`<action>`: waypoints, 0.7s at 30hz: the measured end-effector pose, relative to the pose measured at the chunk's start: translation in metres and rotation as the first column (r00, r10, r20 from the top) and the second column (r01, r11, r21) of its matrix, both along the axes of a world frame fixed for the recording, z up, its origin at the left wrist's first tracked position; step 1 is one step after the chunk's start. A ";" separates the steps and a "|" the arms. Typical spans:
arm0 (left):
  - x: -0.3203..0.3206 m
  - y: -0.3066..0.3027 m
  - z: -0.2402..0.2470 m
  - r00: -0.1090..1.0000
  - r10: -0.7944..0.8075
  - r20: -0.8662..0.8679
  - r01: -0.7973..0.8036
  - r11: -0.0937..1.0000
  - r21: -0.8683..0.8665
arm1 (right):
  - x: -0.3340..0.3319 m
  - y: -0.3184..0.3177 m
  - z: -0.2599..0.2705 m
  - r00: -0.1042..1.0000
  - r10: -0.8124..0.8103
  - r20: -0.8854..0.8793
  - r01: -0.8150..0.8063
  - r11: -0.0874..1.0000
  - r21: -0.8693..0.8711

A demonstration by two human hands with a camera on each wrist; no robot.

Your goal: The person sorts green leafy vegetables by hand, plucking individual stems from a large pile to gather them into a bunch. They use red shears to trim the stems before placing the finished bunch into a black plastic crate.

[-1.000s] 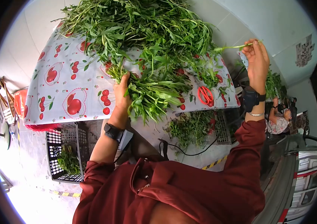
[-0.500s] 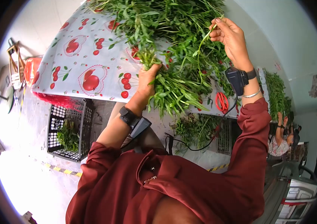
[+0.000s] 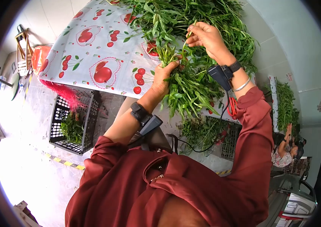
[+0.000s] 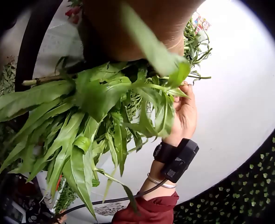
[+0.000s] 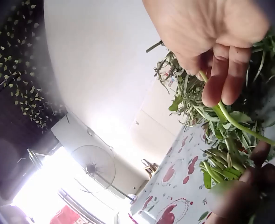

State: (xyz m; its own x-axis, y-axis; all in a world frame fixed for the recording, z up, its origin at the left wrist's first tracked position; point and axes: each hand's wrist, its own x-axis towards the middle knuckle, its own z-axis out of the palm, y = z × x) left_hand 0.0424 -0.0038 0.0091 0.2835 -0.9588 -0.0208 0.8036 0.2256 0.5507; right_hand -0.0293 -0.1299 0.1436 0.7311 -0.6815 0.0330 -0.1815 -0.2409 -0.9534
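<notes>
My left hand (image 3: 163, 78) grips a bunch of leafy green stems (image 3: 190, 92) near the cut ends, which point up and away from me. The leaves fan out over the table's near edge. Just beyond and to the right, my right hand (image 3: 210, 41) pinches one thin green stem (image 5: 240, 127) between thumb and fingertips. That stem slants down to the bunch in the right wrist view. Large leaves (image 4: 81, 154) of the bunch fill the left wrist view. Behind both hands lies a big heap of the same greens (image 3: 228, 22).
A white tablecloth (image 3: 124, 70) with red fruit prints covers the table. Red-handled scissors (image 3: 232, 107) lie at its right, partly behind my sleeve. Below are a black crate (image 3: 88, 125) and loose greens (image 3: 200, 130). Another person (image 3: 282, 157) is by a second table at right.
My right hand has come in from far right to beside the bunch, still pinching the stem, which now hangs down. The left hand keeps its hold. The view has shifted.
</notes>
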 end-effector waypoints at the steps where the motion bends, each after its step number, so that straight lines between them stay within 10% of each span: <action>1: 0.000 0.000 0.001 1.000 -0.004 -0.001 0.004 1.000 -0.005 | 0.001 -0.001 -0.002 0.999 0.007 -0.047 -0.007 1.000 -0.002; 12: -0.002 -0.002 -0.002 0.998 0.027 0.060 -0.030 0.999 0.045 | 0.001 0.004 -0.001 0.996 0.086 0.025 -0.086 0.996 -0.010; 21: -0.003 -0.003 -0.001 0.999 0.039 0.027 -0.041 0.996 0.078 | -0.004 0.015 -0.005 0.938 0.160 -0.307 -0.199 0.975 -0.099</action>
State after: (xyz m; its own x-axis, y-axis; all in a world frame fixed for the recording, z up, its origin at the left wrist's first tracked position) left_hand 0.0397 -0.0065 0.0083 0.3232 -0.9422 -0.0883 0.7805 0.2126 0.5879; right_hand -0.0329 -0.1148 0.1390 0.8310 -0.5420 -0.1252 -0.3922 -0.4112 -0.8229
